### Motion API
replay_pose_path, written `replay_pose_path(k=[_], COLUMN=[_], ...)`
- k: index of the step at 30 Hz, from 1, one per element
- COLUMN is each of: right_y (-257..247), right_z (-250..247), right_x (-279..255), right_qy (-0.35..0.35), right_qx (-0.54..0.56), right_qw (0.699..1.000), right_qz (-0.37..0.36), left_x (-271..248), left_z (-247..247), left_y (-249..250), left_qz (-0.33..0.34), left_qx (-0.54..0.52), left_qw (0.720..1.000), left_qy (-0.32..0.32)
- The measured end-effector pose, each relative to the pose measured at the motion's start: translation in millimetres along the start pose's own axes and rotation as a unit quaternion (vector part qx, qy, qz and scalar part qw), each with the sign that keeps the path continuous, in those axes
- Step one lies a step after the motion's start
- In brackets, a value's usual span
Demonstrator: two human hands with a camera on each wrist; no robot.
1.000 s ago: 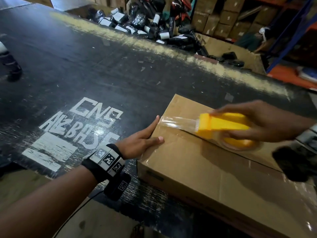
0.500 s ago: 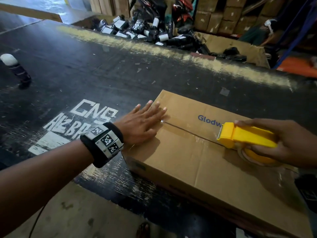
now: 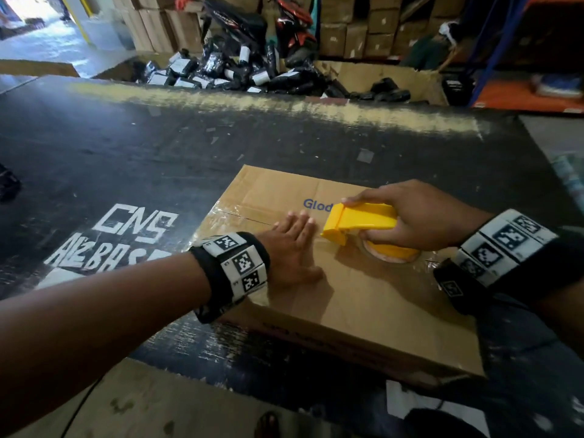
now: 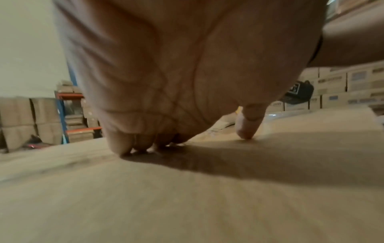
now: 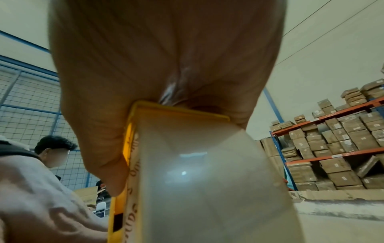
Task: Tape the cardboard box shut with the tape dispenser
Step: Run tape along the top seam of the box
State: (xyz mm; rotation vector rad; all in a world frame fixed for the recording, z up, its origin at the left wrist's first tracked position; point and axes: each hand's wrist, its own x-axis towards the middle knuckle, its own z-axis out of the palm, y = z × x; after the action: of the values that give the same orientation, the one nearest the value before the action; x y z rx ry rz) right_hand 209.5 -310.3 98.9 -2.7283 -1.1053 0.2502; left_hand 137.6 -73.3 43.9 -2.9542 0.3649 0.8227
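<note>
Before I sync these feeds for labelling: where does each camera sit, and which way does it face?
Head: worn high, facing down at the cardboard box; both forearms show.
Left wrist: under the left hand, looking along the box top.
Right wrist: under the right hand, looking up past the tape dispenser.
Head and left wrist share the box.

A black worktable carries everything here; its dark top is scuffed, with a worn, pale yellowish band along the far edge and white block lettering painted near the front left, reading "CNS" above a second, partly hidden line. A flat cardboard box lies directly on it towards the front right, its near edge close to the table's front edge. At the far left a dark object rests on the top, mostly cut off, and small pale scraps dot the surface behind the box.
</note>
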Motion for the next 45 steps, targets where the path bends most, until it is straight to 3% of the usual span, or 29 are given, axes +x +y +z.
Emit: replay_pose_path(k=[6,10,14,21,25,28,32,34,38,42,45], right_y=[35,103,138,166,173,175,168,166,183,199,186], right_z=[-15,-34,-34,11,26,29,19,14,45,56,57], right_x=[-53,-139,-193,-203,-190,-187,-182,-175,-195,-228,-244], right_qy=[-0.004,0.017,0.02,0.0,-0.032,-0.047,-0.062,-0.075,-0.181,-0.077,0.05], right_qx=[0.047,0.059,0.084,0.067,0.048,0.044,0.037,0.039,-0.042,0.064,0.107], right_qw=[0.998,0.998,0.995,0.997,0.998,0.997,0.995,0.992,0.963,0.966,0.962], right_qz=[-0.031,0.002,0.051,0.041,0.034,0.05,0.068,0.095,0.194,0.238,0.245], left_x=[1,2,3,2,-3,-6,9,19,28,28,36], left_z=[6,6,2,0,-6,-13,-30,-37,-35,-34,-45], left_y=[3,1,3,10,40,85,168,198,214,216,220], left_qz=[-0.007,0.003,-0.002,-0.024,-0.046,0.059,0.215,0.232,0.212,0.206,0.209], left_qx=[0.015,0.022,0.029,0.076,0.026,0.005,0.018,0.027,0.058,0.085,0.062], left_qw=[1.0,1.0,0.999,0.996,0.998,0.998,0.976,0.972,0.975,0.974,0.968], left_qy=[0.01,0.001,-0.016,-0.028,-0.02,-0.025,0.005,0.01,0.016,0.046,0.123])
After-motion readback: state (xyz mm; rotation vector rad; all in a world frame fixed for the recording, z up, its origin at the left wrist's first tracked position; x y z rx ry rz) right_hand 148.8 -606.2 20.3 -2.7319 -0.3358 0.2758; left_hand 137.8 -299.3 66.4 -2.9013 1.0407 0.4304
